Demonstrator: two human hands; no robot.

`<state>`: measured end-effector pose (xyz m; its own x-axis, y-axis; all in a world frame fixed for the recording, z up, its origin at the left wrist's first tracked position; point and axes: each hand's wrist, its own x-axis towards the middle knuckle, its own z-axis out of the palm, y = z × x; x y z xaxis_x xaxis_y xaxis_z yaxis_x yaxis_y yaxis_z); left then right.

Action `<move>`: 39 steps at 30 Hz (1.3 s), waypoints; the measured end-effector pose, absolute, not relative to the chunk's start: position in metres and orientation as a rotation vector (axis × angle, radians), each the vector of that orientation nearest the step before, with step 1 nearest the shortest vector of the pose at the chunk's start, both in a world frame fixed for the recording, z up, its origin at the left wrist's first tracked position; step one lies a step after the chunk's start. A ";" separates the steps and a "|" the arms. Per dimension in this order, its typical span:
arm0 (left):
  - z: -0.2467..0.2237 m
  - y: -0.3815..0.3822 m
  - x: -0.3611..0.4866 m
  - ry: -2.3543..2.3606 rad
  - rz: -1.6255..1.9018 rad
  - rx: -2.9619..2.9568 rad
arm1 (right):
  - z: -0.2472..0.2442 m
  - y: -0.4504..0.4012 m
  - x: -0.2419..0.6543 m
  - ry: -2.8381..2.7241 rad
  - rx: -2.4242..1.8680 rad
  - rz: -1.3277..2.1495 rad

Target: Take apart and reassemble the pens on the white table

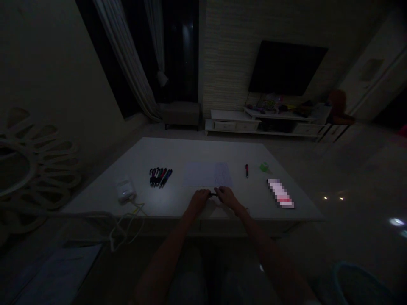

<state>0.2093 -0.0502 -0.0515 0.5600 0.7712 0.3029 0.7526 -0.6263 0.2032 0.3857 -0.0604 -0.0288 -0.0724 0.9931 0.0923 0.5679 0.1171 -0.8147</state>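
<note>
- Dimly lit, a smooth white rectangular table [203, 152] spreads out under and beyond the hands; a white paper sheet [199, 173] lies flat just past them, faint writing on its right part.
- To the left of the hands lies a row of slim pens with mixed dark, white, red, green and blue parts [160, 177]; farther left sits a white boxy device [125, 189] with pale cables [129, 224] trailing over the near edge.
- To the right of the hands are a red-and-black pen [247, 170], a small bright-green object [263, 167] and, nearer, a dark-edged phone with a lit screen [280, 194].
- Far beyond the hands, a black flat television [288, 67] hangs above a low white cabinet [233, 120]; long grey curtains [127, 55] hang to the left.
- The phone's screen is pixelated, the writing is too faint to read, and fingers cover both ends of the held piece.
- Between the left hand [200, 200] and the right hand [227, 196], just above the table's near part, is a slim dark stick-like object [214, 195]; both hands pinch it, fingertips close together. Its short visible middle looks black and narrow; its exact kind cannot be told.
</note>
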 end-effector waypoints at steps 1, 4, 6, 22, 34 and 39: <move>-0.051 -0.051 0.209 1.334 0.562 2.732 | -0.028 -0.060 0.386 -1.732 -1.542 0.810; -0.050 -0.051 0.208 1.358 0.564 2.711 | -0.023 -0.062 0.387 -1.758 -1.459 0.881; -0.049 -0.051 0.208 1.350 0.566 2.709 | -0.022 -0.064 0.388 -1.776 -1.408 0.893; -0.052 -0.050 0.208 1.323 0.593 2.704 | -0.030 -0.071 0.387 -1.681 -1.462 0.991; -0.053 -0.049 0.209 1.363 0.554 2.700 | -0.042 -0.067 0.378 -1.517 -1.471 1.025; -0.055 -0.049 0.209 1.347 0.572 2.703 | -0.040 -0.064 0.380 -1.559 -1.550 0.932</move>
<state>0.2091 -0.0492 -0.0554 0.5475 0.7823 0.2972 0.7570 -0.6143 0.2224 0.3803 -0.0644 -0.0403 -0.0003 1.0000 0.0083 0.4655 0.0075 -0.8850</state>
